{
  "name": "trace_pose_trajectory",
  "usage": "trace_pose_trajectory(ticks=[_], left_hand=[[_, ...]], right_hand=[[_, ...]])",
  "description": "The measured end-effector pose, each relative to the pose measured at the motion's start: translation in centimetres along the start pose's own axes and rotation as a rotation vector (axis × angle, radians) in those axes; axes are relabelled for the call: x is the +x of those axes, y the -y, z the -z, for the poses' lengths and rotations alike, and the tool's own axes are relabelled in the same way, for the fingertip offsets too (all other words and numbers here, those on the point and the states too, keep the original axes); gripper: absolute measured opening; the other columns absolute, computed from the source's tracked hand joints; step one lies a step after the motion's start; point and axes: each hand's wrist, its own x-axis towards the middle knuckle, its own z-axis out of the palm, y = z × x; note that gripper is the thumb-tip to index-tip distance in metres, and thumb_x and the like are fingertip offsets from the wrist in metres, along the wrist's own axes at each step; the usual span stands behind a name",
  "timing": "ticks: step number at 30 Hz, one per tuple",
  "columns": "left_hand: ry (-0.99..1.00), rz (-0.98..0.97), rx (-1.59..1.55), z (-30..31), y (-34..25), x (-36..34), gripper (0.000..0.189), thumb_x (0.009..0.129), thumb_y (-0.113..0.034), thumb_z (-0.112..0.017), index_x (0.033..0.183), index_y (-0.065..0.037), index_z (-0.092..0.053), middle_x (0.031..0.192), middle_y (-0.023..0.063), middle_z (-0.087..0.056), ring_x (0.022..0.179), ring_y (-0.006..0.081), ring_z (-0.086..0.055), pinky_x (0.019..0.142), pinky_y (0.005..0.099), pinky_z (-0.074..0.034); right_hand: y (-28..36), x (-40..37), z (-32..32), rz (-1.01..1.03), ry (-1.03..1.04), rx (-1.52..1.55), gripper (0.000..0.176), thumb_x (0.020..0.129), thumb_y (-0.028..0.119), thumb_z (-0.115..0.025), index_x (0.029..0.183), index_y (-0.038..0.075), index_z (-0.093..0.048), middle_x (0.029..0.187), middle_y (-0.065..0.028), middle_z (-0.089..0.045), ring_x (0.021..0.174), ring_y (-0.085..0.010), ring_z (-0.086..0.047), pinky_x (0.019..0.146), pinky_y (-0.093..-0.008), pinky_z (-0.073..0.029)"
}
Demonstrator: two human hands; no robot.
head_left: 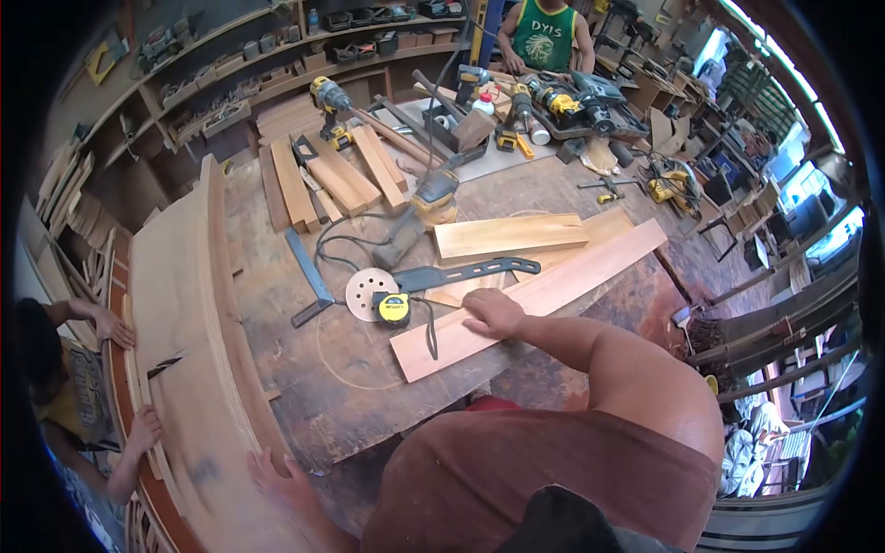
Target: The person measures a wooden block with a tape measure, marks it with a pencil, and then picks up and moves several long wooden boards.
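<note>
My right hand (494,314) is at the far edge of a long pale wooden board (562,288), its thumb on the face and its fingers curled over the edge. A dark strap loop lies across the board's left end, beside a yellow and black tape measure (393,309). My left hand (279,481), somewhat blurred, has its fingers spread against the near edge of a large curved wooden panel (198,378). A round sanding disc (371,293) lies partly under the tape measure. Close by is a dark slotted bar (470,274).
Another person's hands (145,430) rest at the panel's left edge. A sander (435,195), wood blocks (341,180), a blue-grey square (309,276) and a shorter board (510,237) lie on the workbench (341,396). Several power tools crowd its back. Someone in a green top (544,37) stands beyond.
</note>
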Motion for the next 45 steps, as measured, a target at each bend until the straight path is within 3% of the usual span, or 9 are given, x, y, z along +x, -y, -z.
trace_pose_trajectory(ticks=[5,8,20,23,27,28,29,34,45], left_hand=[[-0.003,-0.05,0.096,0.5,-0.9,0.0,0.038,0.079,-0.016,-0.067,0.115,-0.008,-0.062,0.143,0.0177,-0.046,0.127,0.0403,-0.047,0.1,0.0507,-0.041],[0.022,-0.01,0.104,1.2,-2.0,0.2,0.032,0.083,-0.015,-0.067,0.114,-0.005,-0.061,0.14,0.0212,-0.048,0.127,0.0416,-0.046,0.104,0.0502,-0.04],[0.034,0.06,0.125,0.9,-2.4,0.1,0.032,0.081,-0.013,-0.068,0.112,-0.007,-0.064,0.143,0.017,-0.045,0.131,0.0394,-0.043,0.105,0.0491,-0.039],[0.014,0.039,0.18,0.5,-1.9,0.3,0.033,0.08,-0.016,-0.068,0.112,-0.009,-0.064,0.141,0.0169,-0.047,0.128,0.0407,-0.045,0.104,0.0496,-0.041],[-0.008,-0.036,0.157,0.0,-0.9,0.4,0.035,0.077,-0.022,-0.072,0.108,-0.006,-0.068,0.133,0.0217,-0.054,0.125,0.0415,-0.049,0.105,0.0509,-0.041],[-0.037,-0.068,0.154,0.5,-1.3,0.5,0.035,0.076,-0.023,-0.072,0.106,-0.005,-0.067,0.13,0.0232,-0.055,0.124,0.0408,-0.05,0.105,0.0508,-0.041],[0.006,0.028,0.126,0.3,-1.3,0.7,0.033,0.077,-0.024,-0.071,0.103,-0.005,-0.067,0.128,0.0227,-0.056,0.123,0.0411,-0.05,0.105,0.0519,-0.04],[0.026,0.05,0.165,0.8,-0.7,0.2,0.031,0.082,-0.032,-0.067,0.106,-0.012,-0.066,0.142,0.0131,-0.043,0.135,0.0345,-0.037,0.106,0.0514,-0.034],[0.008,0.039,0.118,0.4,-0.7,0.2,0.032,0.081,-0.028,-0.07,0.109,-0.013,-0.066,0.141,0.0126,-0.044,0.134,0.0368,-0.038,0.106,0.0518,-0.035]], right_hand=[[0.4,0.3,0.2,-0.042,0.048,-0.015,0.039,0.089,0.037,-0.058,0.11,0.005,-0.058,0.113,-0.0146,-0.059,0.11,-0.0328,-0.054,0.095,-0.0439,-0.04],[0.3,0.3,0.0,-0.032,0.053,-0.02,0.038,0.089,0.037,-0.057,0.11,0.005,-0.057,0.113,-0.0141,-0.058,0.111,-0.0327,-0.054,0.095,-0.0441,-0.04],[0.2,0.5,0.1,-0.017,0.069,-0.025,0.039,0.089,0.037,-0.057,0.111,0.005,-0.057,0.117,-0.0131,-0.056,0.113,-0.0329,-0.052,0.096,-0.0445,-0.04],[0.4,0.6,0.4,-0.01,0.066,-0.014,0.037,0.087,0.036,-0.058,0.106,0.004,-0.057,0.114,-0.0143,-0.057,0.111,-0.0343,-0.053,0.094,-0.0451,-0.04],[0.8,1.4,0.4,-0.04,0.094,0.0,0.033,0.083,0.026,-0.061,0.102,-0.001,-0.057,0.111,-0.0236,-0.058,0.104,-0.0424,-0.054,0.092,-0.0486,-0.043],[0.7,1.4,-0.3,0.029,-0.003,0.039,0.032,0.081,0.023,-0.063,0.101,-0.002,-0.057,0.109,-0.0242,-0.058,0.103,-0.0432,-0.054,0.091,-0.0493,-0.043],[0.6,1.4,-0.9,0.005,0.02,-0.001,0.033,0.082,0.02,-0.063,0.103,-0.003,-0.057,0.109,-0.025,-0.058,0.103,-0.0436,-0.054,0.091,-0.05,-0.043],[-0.6,1.1,-2.9,0.173,-0.047,-0.046,0.038,0.085,0.015,-0.06,0.117,-0.004,-0.053,0.116,-0.025,-0.057,0.108,-0.0436,-0.054,0.095,-0.0496,-0.042],[-0.2,1.3,-2.6,0.083,0.021,-0.05,0.039,0.09,0.021,-0.057,0.12,-0.003,-0.052,0.123,-0.0234,-0.056,0.114,-0.0421,-0.052,0.099,-0.0479,-0.04]])
